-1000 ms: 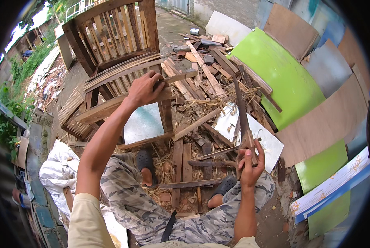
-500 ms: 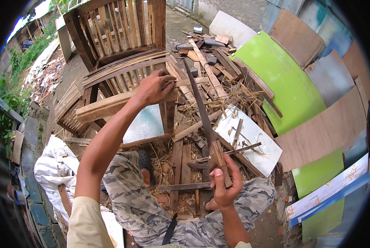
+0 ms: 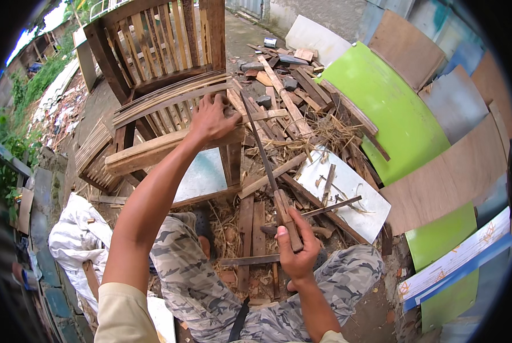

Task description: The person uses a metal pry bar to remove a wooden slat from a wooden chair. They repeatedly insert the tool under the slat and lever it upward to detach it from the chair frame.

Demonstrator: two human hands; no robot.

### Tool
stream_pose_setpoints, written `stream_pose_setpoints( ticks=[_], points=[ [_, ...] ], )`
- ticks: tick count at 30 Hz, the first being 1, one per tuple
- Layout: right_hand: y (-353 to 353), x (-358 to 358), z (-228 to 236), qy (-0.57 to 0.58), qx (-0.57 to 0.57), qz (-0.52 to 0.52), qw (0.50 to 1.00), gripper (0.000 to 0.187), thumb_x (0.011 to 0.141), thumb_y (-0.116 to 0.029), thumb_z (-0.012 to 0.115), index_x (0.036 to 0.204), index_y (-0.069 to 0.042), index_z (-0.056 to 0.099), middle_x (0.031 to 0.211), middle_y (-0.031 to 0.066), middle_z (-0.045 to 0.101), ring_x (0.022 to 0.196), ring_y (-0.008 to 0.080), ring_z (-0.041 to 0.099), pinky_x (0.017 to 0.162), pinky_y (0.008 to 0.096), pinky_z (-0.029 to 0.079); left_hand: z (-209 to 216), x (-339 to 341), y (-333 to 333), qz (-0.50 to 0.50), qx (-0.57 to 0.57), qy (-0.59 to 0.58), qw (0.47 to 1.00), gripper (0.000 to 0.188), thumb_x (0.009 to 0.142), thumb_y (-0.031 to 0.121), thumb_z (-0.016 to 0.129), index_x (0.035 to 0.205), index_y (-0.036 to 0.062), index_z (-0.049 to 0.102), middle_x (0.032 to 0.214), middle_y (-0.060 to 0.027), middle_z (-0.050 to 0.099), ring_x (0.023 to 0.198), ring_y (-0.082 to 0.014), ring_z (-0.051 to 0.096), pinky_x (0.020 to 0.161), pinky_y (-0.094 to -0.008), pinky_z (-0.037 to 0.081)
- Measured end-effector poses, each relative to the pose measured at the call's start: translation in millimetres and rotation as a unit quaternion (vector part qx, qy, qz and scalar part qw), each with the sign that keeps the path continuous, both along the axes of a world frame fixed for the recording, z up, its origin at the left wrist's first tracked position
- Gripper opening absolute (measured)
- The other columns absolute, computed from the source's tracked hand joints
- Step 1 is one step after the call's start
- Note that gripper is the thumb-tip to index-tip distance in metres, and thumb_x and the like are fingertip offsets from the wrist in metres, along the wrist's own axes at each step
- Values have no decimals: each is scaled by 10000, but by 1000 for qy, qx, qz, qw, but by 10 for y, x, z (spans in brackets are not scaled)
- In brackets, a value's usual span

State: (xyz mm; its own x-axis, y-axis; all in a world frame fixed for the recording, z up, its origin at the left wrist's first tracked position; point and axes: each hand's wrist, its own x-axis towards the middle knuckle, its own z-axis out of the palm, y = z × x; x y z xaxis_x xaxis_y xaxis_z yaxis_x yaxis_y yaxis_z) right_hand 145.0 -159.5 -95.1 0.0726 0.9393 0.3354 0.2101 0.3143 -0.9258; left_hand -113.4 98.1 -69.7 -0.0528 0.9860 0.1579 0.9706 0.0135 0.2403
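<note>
My right hand (image 3: pixel 299 249) is wrapped around the wooden handle of a handsaw (image 3: pixel 259 143). Its long, dark, tapering blade points up and away, crossing the projecting end of a thin wooden strip (image 3: pixel 267 115) in the picture; whether the teeth touch the wood I cannot tell. With fingers bent over it, my left hand (image 3: pixel 211 119) steadies that strip on the front rail (image 3: pixel 147 153) of a slatted wooden chair (image 3: pixel 170 107). Part of the strip is hidden under this hand. The chair stands in front of me, its tall slatted back (image 3: pixel 156 43) on the far side.
Wood offcuts (image 3: pixel 310 86) and straw-like shavings (image 3: pixel 330 132) are heaped beyond the saw. A white board (image 3: pixel 347 191), a bright green sheet (image 3: pixel 382 114) and plywood panels (image 3: pixel 450 177) lie at the right. White cloth (image 3: pixel 81 234) lies at the left beside a block wall (image 3: pixel 44 228). A hammer-like tool (image 3: pixel 316 230) lies behind my right hand.
The handsaw has shifted left and its blade has turned, now near the strip's end. My right hand moved slightly left with it. My left fingers have spread more over the wood.
</note>
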Motion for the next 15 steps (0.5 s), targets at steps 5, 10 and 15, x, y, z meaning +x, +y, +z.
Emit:
stream_pose_setpoints(
  ticks=[5, 10, 15],
  points=[
    [8, 7, 123, -37, 41, 17, 998, 418, 907, -86, 693, 1289, 67, 620, 1102, 238, 726, 933, 227, 741, 785, 301, 565, 8, 55, 11, 38, -69, 75, 994, 1046, 881, 788, 352, 1609, 74, 121, 1538, -308, 374, 1372, -399, 468, 1157, -611, 297],
    [-5, -40, 232, -49, 20, 40, 998, 448, 908, -83, 684, 1319, 72, 594, 1048, 261, 721, 889, 254, 754, 729, 325, 578, 73, -68, 49, 42, -147, 27, 988, 1136, 884, 814, 316, 1589, -7, -27, 1141, -288, 695, 1057, -395, 692, 990, -504, 502],
    [-2, -40, 193, -49, 57, 44, 996, 466, 919, -107, 676, 1336, 76, 575, 1058, 277, 713, 893, 349, 751, 723, 362, 582, 81, 1, 31, 25, -163, -19, 986, 1166, 903, 781, 340, 1547, -97, -76, 1209, -369, 627, 1137, -423, 653, 1012, -461, 504]
  ],
)
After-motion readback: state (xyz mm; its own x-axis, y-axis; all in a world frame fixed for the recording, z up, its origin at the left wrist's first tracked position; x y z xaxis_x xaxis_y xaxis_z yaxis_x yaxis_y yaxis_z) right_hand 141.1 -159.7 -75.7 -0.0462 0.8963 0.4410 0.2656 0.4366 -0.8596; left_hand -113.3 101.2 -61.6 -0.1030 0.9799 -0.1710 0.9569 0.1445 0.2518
